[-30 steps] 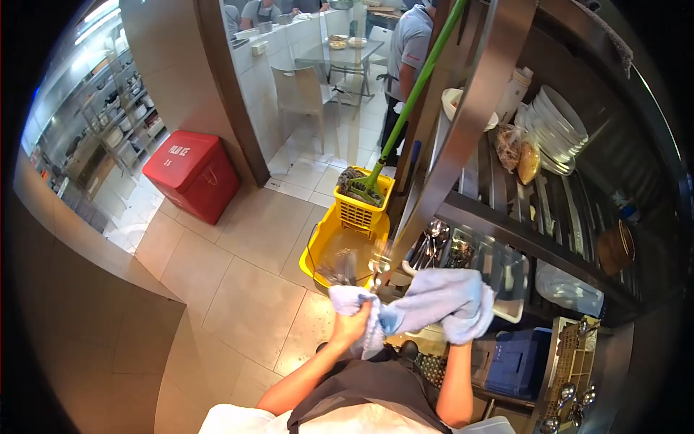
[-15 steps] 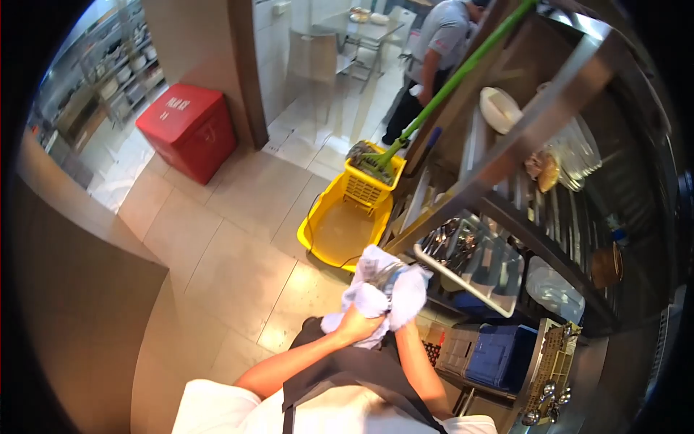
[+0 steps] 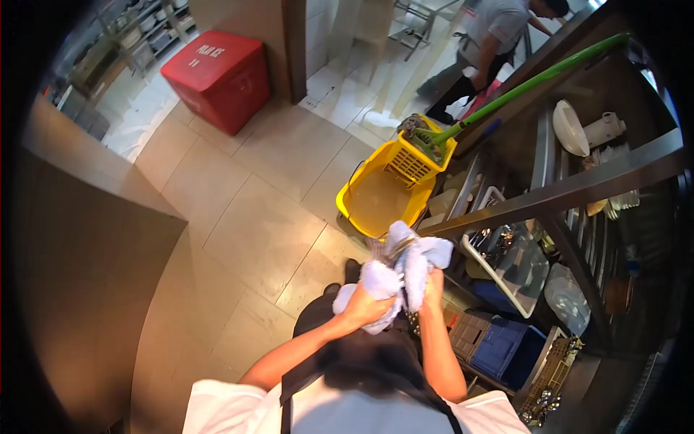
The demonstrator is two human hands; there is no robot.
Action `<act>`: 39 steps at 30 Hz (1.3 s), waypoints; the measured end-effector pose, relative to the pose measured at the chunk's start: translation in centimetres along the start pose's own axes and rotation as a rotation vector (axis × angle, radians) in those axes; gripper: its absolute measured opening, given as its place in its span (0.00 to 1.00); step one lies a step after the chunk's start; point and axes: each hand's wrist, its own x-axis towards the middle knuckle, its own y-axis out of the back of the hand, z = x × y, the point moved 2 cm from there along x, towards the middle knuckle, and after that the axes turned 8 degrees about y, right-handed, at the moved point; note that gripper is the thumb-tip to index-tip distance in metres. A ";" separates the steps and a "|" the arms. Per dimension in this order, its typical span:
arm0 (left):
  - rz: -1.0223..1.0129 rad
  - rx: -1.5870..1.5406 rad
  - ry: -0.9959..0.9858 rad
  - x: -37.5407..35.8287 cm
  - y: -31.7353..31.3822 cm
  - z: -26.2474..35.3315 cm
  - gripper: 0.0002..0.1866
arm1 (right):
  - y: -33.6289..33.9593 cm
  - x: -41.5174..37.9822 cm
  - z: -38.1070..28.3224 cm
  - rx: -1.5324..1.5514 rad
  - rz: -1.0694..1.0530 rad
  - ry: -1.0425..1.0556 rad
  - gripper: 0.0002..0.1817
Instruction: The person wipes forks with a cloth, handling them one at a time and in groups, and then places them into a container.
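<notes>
A white cloth [image 3: 416,269] is bunched in front of my body, gripped from both sides. My left hand [image 3: 370,309] is closed around its lower left part. On the other side, my right hand [image 3: 432,286] is closed on the cloth, its fingers partly covered by the folds. Between the folds some thin, shiny pieces show, which look like cutlery; the cloth hides most of them. Just beyond the cloth stands a yellow mop bucket [image 3: 359,221] with murky water in it.
A green-handled mop [image 3: 535,85] rests in the wringer. At right, a metal rack [image 3: 571,184] holds dishes and a white tray [image 3: 499,281] of cutlery; a blue crate [image 3: 504,352] sits below. A red box [image 3: 217,81] stands far left. Another person [image 3: 497,36] is bending beyond.
My view has shifted, so the room appears lower left-to-right and higher up. Both hands still grip the cloth, whose folds have changed shape. The other person has bent forward with an arm extended.
</notes>
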 end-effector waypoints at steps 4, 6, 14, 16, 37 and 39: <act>0.134 0.040 -0.039 1.1 3.1 -2.0 0.06 | -3.8 2.3 2.2 0.106 -0.131 0.067 0.17; 0.220 0.110 -0.014 2.2 5.3 -2.7 0.06 | -6.5 4.0 3.2 0.226 -0.148 0.012 0.17; 0.279 0.211 0.140 11.3 15.8 -3.7 0.05 | -16.3 13.4 10.0 0.289 -0.213 -0.223 0.17; 0.262 0.189 0.167 14.5 18.7 -3.1 0.04 | -18.9 16.5 10.5 0.039 -0.154 -0.187 0.18; -0.078 0.125 0.193 36.1 33.1 -0.6 0.04 | -30.0 34.6 11.9 0.517 -0.055 -0.347 0.13; -0.181 0.168 0.027 39.0 34.1 0.1 0.07 | -31.4 36.3 11.4 0.470 0.116 -0.160 0.13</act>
